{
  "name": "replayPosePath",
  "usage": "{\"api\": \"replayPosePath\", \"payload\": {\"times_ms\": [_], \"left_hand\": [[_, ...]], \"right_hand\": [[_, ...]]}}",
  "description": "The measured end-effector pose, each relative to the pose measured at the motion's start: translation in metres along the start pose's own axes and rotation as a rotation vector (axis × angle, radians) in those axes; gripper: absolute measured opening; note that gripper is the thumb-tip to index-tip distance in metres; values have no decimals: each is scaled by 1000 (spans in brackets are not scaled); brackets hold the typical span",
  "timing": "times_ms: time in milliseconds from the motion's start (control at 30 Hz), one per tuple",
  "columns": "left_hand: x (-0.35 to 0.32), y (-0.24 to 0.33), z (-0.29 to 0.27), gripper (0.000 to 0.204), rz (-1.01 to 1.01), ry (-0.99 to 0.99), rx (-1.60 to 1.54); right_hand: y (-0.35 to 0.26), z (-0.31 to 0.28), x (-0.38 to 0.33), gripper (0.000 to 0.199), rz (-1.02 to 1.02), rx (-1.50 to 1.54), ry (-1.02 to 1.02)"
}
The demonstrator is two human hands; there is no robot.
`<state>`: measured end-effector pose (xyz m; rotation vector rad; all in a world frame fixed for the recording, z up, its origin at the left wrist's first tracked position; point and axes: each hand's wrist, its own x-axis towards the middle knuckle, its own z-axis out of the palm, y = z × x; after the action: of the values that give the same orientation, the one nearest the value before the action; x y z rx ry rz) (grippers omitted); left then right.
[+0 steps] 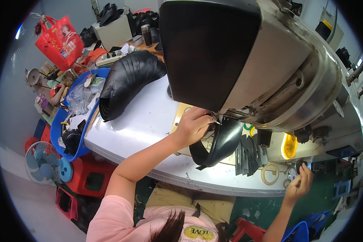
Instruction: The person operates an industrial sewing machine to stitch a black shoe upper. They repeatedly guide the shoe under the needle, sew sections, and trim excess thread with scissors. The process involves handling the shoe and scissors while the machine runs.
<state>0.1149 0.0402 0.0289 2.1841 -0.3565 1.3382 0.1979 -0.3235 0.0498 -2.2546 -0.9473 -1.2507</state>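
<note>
A large sewing machine (286, 68) with a black cover fills the upper right. At its needle area, my left hand (195, 126) is closed in a pinch. What sits between its fingertips is too small to make out. Just right of that hand, a curved black leather piece (220, 141) lies under the machine head and hangs toward the table's front edge. Far to the right, my right hand (302, 182) has its fingers bent around a black round knob (300, 165) by the table's edge.
A stack of folded black leather pieces (133, 78) lies on the white table (149, 121). Black strips (247, 155) and a tan ring (270, 174) sit right of the work. Blue basket (88, 141), red stool (90, 175) and fan (43, 163) stand at left.
</note>
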Motion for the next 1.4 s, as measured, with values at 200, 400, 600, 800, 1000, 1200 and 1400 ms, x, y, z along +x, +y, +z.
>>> {"api": "replayPosePath", "payload": {"times_ms": [200, 400, 600, 800, 1000, 1200, 1400], "left_hand": [[-1, 1, -1, 14, 22, -18, -17], [-4, 10, -4, 17, 98, 4, -30], [-4, 15, -6, 24, 96, 5, -26], [-1, 13, -5, 26, 121, -13, -41], [-1, 12, -18, 17, 94, -121, 43], [3, 14, -18, 15, 78, -107, 24], [2, 1, -6, 20, 104, -12, -61]], "right_hand": [[-5, -4, 1, 20, 39, 2, -7], [2, -4, 1, 16, 18, 47, -19], [109, -34, 25, 21, 300, 1, 409], [388, -135, 82, 48, 643, -153, 192], [334, -110, 118, 35, 670, -98, 196], [258, -97, 86, 45, 706, -143, 436], [170, -70, 50, 31, 514, -88, 531]]}}
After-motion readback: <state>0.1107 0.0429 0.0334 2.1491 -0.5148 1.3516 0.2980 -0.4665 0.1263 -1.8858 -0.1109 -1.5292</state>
